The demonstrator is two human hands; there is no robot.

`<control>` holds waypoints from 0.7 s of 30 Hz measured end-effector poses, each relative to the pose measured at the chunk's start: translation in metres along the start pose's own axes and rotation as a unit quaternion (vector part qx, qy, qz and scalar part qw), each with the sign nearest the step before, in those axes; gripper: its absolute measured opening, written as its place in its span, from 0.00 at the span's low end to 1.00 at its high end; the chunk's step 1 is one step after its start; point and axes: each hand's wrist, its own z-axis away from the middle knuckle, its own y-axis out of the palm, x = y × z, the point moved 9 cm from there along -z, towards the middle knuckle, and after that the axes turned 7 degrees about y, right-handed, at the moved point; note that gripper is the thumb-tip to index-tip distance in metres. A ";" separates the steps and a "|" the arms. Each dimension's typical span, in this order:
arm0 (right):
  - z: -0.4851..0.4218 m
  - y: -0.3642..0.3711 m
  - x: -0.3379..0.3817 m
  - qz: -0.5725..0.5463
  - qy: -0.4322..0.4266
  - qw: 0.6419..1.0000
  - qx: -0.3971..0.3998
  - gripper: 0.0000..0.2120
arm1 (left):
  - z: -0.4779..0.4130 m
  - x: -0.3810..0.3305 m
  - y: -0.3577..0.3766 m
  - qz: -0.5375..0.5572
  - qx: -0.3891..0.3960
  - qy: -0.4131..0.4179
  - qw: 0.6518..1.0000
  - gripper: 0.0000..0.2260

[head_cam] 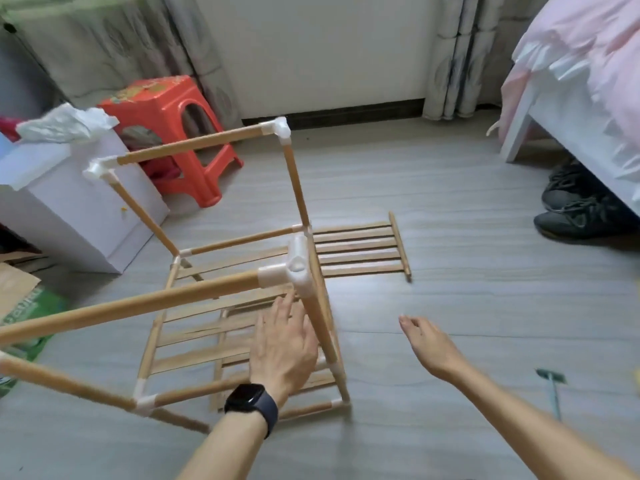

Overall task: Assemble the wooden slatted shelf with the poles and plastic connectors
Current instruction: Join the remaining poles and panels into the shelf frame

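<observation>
A box-shaped frame of wooden poles (138, 303) joined by white plastic connectors (294, 268) stands on the floor at centre left. Slatted wooden panels (194, 341) lie inside its base. Another slatted panel (360, 251) lies flat on the floor just right of the frame. My left hand (284, 344), with a dark watch on the wrist, reaches into the frame beside the near right upright pole, fingers straight, holding nothing. My right hand (429, 344) hovers over the bare floor to the right of the frame, fingers relaxed and empty.
An orange plastic stool (180, 109) and a white box (69, 202) with crumpled plastic on top stand behind the frame at left. A bed with pink bedding (581, 81) and dark shoes (581, 209) under it fill the right. A small tool (554, 386) lies at lower right.
</observation>
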 end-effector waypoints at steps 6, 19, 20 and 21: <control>-0.098 0.029 -0.068 0.174 0.061 0.982 0.048 0.37 | -0.016 0.016 0.024 -0.030 -0.041 -0.031 0.998 0.28; -0.249 0.031 0.024 0.321 0.005 0.945 0.055 0.35 | -0.063 0.068 0.027 -0.012 0.014 -0.109 0.994 0.27; -0.256 0.030 0.026 0.336 0.005 0.940 0.052 0.35 | -0.064 0.066 0.027 -0.014 0.020 -0.109 0.994 0.27; -0.263 0.031 0.025 0.349 0.008 0.936 0.055 0.35 | -0.065 0.066 0.028 -0.018 0.023 -0.110 0.994 0.28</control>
